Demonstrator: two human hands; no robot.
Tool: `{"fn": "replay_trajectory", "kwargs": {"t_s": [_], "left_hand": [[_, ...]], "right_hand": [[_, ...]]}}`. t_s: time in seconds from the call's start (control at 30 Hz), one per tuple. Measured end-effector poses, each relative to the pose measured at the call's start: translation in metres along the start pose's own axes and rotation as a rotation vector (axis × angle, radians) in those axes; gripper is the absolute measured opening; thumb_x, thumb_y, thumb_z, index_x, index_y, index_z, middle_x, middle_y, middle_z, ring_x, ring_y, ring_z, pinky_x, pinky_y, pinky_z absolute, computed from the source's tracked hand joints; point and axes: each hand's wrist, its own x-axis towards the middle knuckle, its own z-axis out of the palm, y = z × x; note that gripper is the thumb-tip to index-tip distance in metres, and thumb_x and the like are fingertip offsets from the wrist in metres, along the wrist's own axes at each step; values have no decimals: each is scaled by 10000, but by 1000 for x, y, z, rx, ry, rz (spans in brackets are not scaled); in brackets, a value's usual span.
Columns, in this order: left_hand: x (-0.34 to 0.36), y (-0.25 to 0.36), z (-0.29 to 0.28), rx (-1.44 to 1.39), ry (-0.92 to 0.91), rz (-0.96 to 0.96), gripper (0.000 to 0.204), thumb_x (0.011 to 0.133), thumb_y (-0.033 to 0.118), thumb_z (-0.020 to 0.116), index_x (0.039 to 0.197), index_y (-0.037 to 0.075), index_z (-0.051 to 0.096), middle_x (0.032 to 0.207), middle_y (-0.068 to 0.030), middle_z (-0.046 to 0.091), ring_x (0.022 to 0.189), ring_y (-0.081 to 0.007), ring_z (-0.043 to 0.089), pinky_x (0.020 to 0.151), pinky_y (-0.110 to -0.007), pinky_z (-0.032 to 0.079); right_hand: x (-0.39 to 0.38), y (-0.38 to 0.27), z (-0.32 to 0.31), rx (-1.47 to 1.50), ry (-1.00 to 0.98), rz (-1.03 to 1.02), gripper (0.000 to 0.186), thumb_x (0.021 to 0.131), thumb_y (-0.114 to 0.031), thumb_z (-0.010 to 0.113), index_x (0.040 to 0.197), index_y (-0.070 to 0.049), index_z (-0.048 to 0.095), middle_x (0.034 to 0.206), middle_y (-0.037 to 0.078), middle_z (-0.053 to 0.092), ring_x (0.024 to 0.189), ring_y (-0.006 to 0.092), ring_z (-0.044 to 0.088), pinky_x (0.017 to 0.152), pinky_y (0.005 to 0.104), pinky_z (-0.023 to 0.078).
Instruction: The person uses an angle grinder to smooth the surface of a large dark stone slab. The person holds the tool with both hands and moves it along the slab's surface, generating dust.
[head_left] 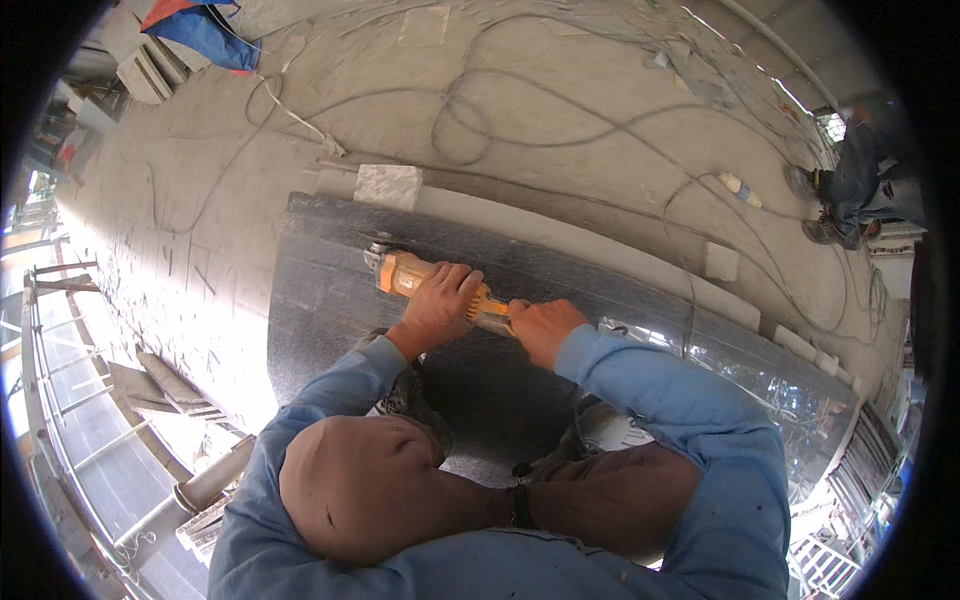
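My left hand [437, 305] is wrapped over the body of an orange angle grinder [399, 271], whose head rests at the upper left part of a dark polished stone slab [315, 300]. My right hand [548, 330] is closed on the rear end of the same grinder. My bent knees are below, and my feet appear to be on the slab, partly hidden by my arms.
A pale stone block [388, 187] lies at the slab's far edge, with a pale strip behind. Cables cross the dusty floor [350, 60]. A co-worker's legs [850, 180] are at upper right. Boards, metal railings and poles [80, 390] are at left; a blue-red cloth [200, 35] lies upper left.
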Motion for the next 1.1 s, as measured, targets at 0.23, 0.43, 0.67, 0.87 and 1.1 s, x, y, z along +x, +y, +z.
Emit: {"fn": "replay_trajectory", "kwargs": {"t_s": [0.23,0.43,0.67,0.87,1.1], "left_hand": [[8,22,2,-7,9,12,740,605,176,879,1235,23,523,1135,-164,567,1070,-362,591,985,-482,460],[13,28,-1,-41,45,30,741,601,173,885,1229,16,526,1129,-167,570,1064,-368,596,966,-479,472],[9,21,0,-45,50,25,734,588,163,883,1217,8,538,1116,-167,572,1051,-359,595,977,-474,468],[3,6,-2,-20,35,18,785,538,127,891,1228,43,527,1142,-163,575,1056,-376,596,947,-484,498],[1,-9,-4,-18,21,-8,747,547,110,882,1210,36,545,1132,-159,585,1054,-365,602,961,-476,498]], "right_hand": [[-22,6,2,-8,41,32,288,843,-80,657,1084,21,535,847,192,712,802,334,725,700,435,572],[-31,6,-4,-18,58,26,282,845,-79,650,1081,27,539,834,193,711,784,335,726,680,439,572],[-23,2,-5,-54,41,25,220,923,-116,601,1082,35,581,882,183,726,817,299,743,697,405,597],[-6,-2,-7,-40,-11,2,246,911,-109,617,1099,42,564,882,196,722,820,313,740,710,410,598],[12,-1,-2,-3,23,-11,254,907,-105,623,1104,41,557,879,199,719,811,317,737,705,418,597]]}}
